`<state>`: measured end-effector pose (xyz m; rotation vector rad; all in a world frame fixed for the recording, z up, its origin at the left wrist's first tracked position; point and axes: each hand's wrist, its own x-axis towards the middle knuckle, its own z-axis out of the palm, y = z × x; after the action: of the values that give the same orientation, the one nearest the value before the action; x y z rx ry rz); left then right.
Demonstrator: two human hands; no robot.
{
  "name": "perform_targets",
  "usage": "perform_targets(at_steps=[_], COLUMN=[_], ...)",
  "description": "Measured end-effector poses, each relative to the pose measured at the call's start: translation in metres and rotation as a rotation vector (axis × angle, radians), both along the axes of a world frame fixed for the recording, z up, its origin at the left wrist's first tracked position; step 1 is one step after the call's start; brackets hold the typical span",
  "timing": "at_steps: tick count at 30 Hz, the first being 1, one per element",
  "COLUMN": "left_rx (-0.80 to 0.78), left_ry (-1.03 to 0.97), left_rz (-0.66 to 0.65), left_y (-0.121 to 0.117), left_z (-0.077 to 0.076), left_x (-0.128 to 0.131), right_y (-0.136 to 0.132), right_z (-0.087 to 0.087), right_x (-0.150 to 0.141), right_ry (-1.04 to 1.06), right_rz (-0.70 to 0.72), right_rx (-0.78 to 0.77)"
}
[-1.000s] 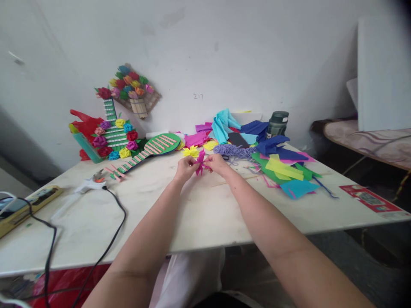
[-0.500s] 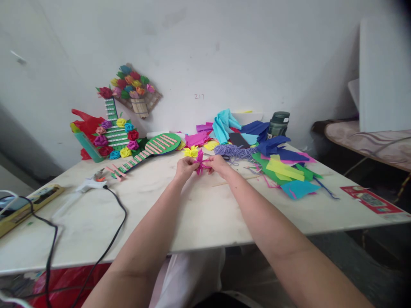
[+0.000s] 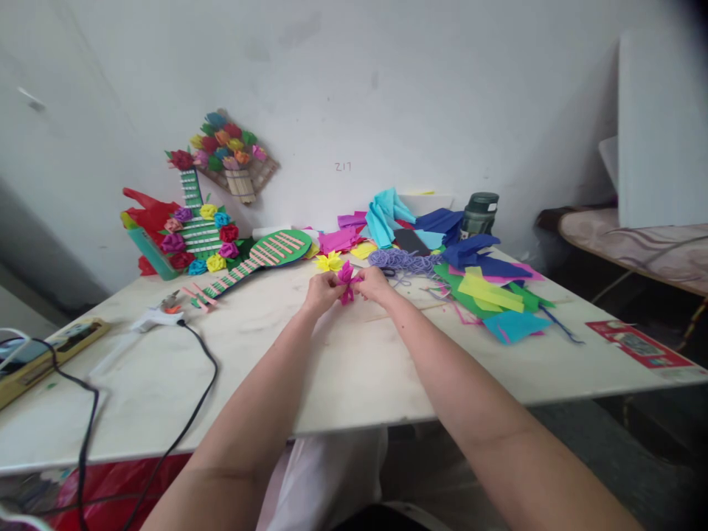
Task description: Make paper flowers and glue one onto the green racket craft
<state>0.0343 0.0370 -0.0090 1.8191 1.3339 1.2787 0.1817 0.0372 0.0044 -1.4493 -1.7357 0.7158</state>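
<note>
A magenta paper flower (image 3: pixel 346 274) is held up between my two hands over the middle of the table. My left hand (image 3: pixel 324 292) pinches its left side, and my right hand (image 3: pixel 372 285) grips its petals from the right. The fingertips are partly hidden behind the paper. Just behind the left hand lies a yellow paper flower (image 3: pixel 330 261). Purple yarn (image 3: pixel 406 260) sits in a loose heap beyond the right hand, and a thin stick (image 3: pixel 381 318) rests below it.
Coloured paper sheets (image 3: pixel 498 291) spread to the right near a dark green bottle (image 3: pixel 479 215). On the left are a green striped paddle-shaped craft (image 3: pixel 276 249), a flower-trimmed guitar-shaped craft (image 3: pixel 200 232), a white glue gun (image 3: pixel 158 317) with a black cord, and a power strip (image 3: pixel 66 343).
The magenta flower has turned slightly and its petals look more spread. My fingers have shifted a little around it; both arms stay in nearly the same place.
</note>
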Motion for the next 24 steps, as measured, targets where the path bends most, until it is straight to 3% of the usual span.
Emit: perform_targets(at_steps=[10,24], left_rx=[-0.184,-0.170], left_ry=[-0.178,-0.082], left_rz=[-0.210,-0.182], left_y=[-0.012,-0.010], left_z=[0.009,0.006], left_x=[-0.005,-0.006], right_y=[-0.006,-0.006], right_z=[0.004,0.004], right_x=[0.010,0.013], right_ry=[0.121,0.105], right_rz=[0.172,0.249], right_rx=[-0.117,-0.132])
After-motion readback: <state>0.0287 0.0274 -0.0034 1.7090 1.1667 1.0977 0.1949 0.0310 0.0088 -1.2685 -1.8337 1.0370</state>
